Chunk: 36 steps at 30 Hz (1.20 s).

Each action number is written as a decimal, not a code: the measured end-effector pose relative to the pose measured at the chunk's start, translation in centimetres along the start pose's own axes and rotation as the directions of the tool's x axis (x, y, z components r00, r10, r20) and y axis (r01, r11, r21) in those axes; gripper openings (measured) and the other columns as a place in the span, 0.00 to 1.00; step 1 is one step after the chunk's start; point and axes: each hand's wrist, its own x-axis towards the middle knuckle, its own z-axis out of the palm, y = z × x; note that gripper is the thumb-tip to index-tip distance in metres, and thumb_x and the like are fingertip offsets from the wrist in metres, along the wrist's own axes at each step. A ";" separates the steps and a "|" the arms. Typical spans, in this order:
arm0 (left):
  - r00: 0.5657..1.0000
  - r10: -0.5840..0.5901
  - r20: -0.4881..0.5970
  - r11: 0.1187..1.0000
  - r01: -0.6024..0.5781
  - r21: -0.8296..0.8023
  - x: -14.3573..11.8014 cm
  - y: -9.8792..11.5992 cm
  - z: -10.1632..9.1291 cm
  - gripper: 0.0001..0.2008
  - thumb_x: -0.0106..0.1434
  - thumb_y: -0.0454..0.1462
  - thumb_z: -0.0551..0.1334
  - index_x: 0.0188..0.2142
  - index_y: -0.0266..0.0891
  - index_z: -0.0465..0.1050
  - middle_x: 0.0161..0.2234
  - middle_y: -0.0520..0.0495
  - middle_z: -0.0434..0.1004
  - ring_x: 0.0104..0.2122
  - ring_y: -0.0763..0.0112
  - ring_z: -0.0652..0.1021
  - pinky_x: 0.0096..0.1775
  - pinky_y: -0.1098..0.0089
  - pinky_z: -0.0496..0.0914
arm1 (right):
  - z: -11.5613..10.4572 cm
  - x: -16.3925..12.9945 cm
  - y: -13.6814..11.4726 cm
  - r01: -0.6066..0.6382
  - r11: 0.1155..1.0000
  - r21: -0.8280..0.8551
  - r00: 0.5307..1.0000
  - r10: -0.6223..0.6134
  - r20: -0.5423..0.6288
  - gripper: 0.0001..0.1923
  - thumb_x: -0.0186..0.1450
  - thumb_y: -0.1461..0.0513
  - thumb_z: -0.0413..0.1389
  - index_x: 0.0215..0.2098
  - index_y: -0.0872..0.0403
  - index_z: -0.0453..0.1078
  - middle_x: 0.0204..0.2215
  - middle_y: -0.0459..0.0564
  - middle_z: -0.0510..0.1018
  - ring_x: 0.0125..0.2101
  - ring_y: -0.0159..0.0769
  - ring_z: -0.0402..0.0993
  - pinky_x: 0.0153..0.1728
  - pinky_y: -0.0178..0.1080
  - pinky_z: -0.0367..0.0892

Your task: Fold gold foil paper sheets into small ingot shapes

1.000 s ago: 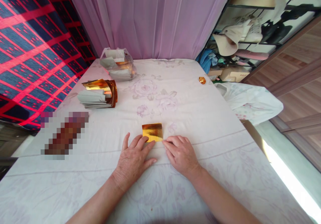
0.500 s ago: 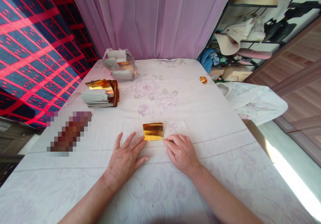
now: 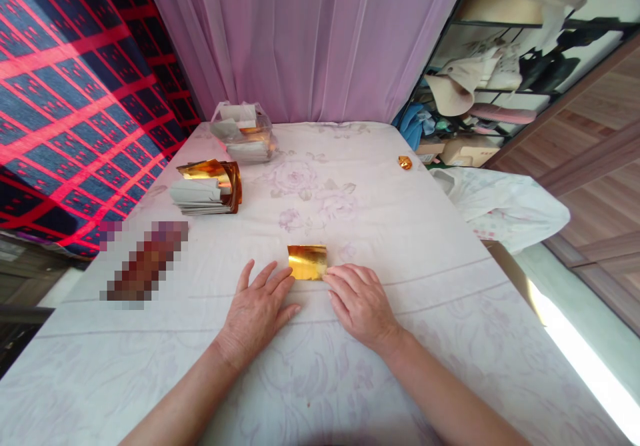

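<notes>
Left hand: the left hand (image 3: 257,313) lies palm down on the floral sheet (image 3: 380,233), near its front edge, fingers spread flat; its fingertips touch the near left corner of the gold foil sheet (image 3: 307,262). It holds nothing.
Right hand: the right hand (image 3: 361,305) lies flat just beside the left, fingers loosely together and straight, the fingertips pressing the near right corner of the foil. It grips nothing.
Gold foil sheet: a small folded rectangle lying flat on the sheet between the two sets of fingertips, around the middle of the surface and towards the front.
Blurred patch: a pixelated area (image 3: 143,263) towards the left edge; what it covers cannot be told.
Foil stack: a pile of grey and gold sheets (image 3: 207,187) further back along the left edge, the top gold sheets curling upward.
Plastic bag: a clear bag of more sheets (image 3: 243,133) at the far left corner.
Gold piece: a small crumpled gold bit (image 3: 405,162) near the far right edge.
White cloth: a bundle (image 3: 500,203) hangs off the right edge.
Curtain: a lilac curtain (image 3: 305,39) hangs behind the far edge.
</notes>
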 end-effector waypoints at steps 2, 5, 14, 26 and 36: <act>1.000 0.009 -0.022 1.000 -0.008 0.016 0.0 0.2 0.1 0.19 0.67 0.48 0.57 0.51 0.42 0.74 0.53 0.46 0.77 0.56 0.51 0.72 0.63 0.44 0.49 | 0.5 0.6 -0.4 0.070 0.997 -0.012 0.996 -0.070 0.053 0.16 0.69 0.61 0.50 0.53 0.55 0.71 0.53 0.55 0.74 0.54 0.44 0.65 0.52 0.47 0.60; 0.999 0.006 -0.046 0.999 -0.004 0.036 0.0 0.4 0.3 0.19 0.68 0.48 0.56 0.51 0.41 0.74 0.53 0.45 0.77 0.56 0.51 0.72 0.63 0.44 0.50 | 1.6 1.3 -0.8 0.078 0.997 -0.014 0.983 -0.075 0.170 0.19 0.69 0.58 0.53 0.56 0.55 0.69 0.58 0.56 0.71 0.60 0.46 0.60 0.58 0.49 0.57; 0.999 0.003 -0.039 0.999 -0.002 0.033 -0.1 0.4 0.2 0.18 0.68 0.47 0.56 0.52 0.43 0.74 0.53 0.46 0.77 0.55 0.51 0.73 0.62 0.44 0.50 | 1.1 0.2 0.3 -0.067 0.997 -0.027 0.918 0.073 0.390 0.23 0.71 0.56 0.49 0.63 0.52 0.62 0.64 0.50 0.64 0.65 0.46 0.53 0.64 0.55 0.48; 0.998 0.012 -0.061 1.000 -0.013 -0.010 1.9 2.6 0.8 0.20 0.70 0.47 0.53 0.54 0.41 0.73 0.53 0.48 0.77 0.58 0.53 0.71 0.64 0.46 0.45 | 0.7 -0.6 0.6 -0.097 0.994 -0.048 0.904 0.108 0.414 0.26 0.72 0.53 0.47 0.65 0.53 0.59 0.65 0.50 0.61 0.66 0.49 0.50 0.63 0.59 0.48; 1.000 0.007 -0.022 1.000 -0.007 0.026 1.0 1.5 1.3 0.19 0.71 0.46 0.51 0.56 0.47 0.71 0.55 0.51 0.75 0.59 0.57 0.69 0.65 0.47 0.43 | 0.8 -0.9 0.7 -0.118 0.992 -0.049 0.905 0.128 0.407 0.26 0.71 0.53 0.48 0.65 0.51 0.58 0.65 0.49 0.61 0.66 0.49 0.49 0.63 0.59 0.48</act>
